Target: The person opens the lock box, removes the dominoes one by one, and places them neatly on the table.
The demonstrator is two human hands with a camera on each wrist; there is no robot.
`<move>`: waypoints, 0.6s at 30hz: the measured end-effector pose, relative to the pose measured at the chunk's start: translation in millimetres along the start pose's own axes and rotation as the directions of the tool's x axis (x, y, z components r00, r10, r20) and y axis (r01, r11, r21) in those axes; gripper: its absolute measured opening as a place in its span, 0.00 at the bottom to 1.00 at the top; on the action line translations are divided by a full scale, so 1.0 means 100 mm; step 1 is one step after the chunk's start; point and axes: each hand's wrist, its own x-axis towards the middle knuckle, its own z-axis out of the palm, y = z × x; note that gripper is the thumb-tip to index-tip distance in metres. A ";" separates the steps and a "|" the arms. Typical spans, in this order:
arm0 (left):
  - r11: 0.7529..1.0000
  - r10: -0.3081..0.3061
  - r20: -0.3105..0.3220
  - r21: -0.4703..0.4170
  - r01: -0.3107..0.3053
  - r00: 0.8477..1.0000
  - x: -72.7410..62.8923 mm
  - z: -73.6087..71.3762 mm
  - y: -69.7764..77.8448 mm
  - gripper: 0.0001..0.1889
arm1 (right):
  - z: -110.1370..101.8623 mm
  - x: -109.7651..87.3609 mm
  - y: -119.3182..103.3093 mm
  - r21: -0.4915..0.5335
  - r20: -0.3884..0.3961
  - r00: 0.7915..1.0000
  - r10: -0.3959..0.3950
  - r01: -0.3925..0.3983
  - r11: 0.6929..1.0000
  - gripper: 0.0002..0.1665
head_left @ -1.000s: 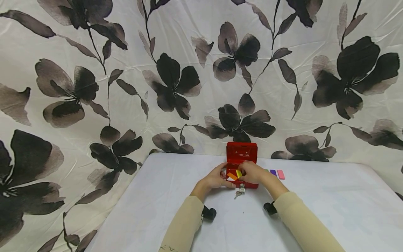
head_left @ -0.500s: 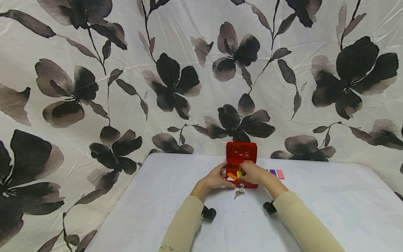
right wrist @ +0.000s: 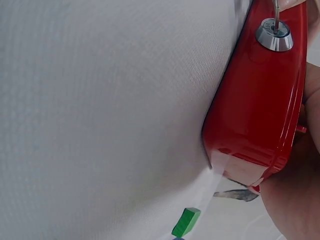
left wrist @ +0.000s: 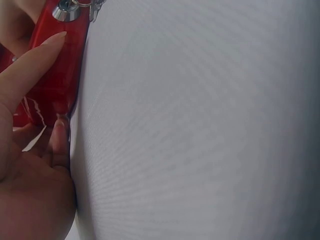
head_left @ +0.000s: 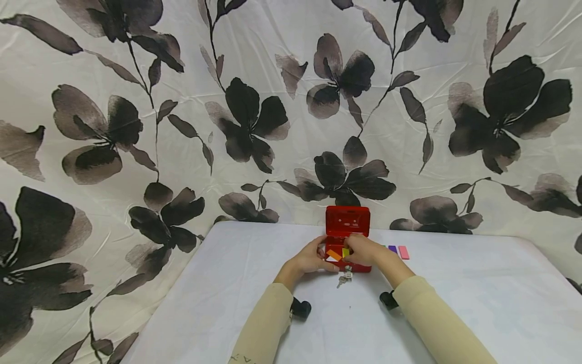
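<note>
As left hand (head_left: 310,257) grips red box (right wrist: 250,105), lock (right wrist: 275,43) points nearward, long axis crosswise; right hand (head_left: 361,249): grip unclear.

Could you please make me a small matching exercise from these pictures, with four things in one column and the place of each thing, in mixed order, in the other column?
Things:
1. Keys
2. Lid
3. Pink block
4. Orange piece

Places:
A. inside the red box
B. hanging at the lock on the front of the box
C. on the table, to the right of the box
D. standing raised at the back of the box

Right pairs: 1-B, 2-D, 3-C, 4-A
</note>
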 end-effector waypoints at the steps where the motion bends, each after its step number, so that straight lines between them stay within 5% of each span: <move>1: 1.000 -0.001 0.001 0.004 0.001 1.000 0.00 0.00 0.00 0.51 | 0.00 0.00 0.00 0.004 0.002 1.000 0.001 -0.001 1.000 0.15; 10: 1.000 0.013 0.007 -0.014 -0.013 1.000 0.01 0.01 0.01 0.50 | -0.02 -0.02 0.01 -0.036 0.002 1.000 -0.017 0.017 0.999 0.17; 18: 1.000 0.001 0.003 -0.011 -0.001 1.000 0.02 -0.01 0.00 0.52 | -0.06 -0.07 0.02 0.048 -0.058 0.997 -0.048 0.051 0.998 0.19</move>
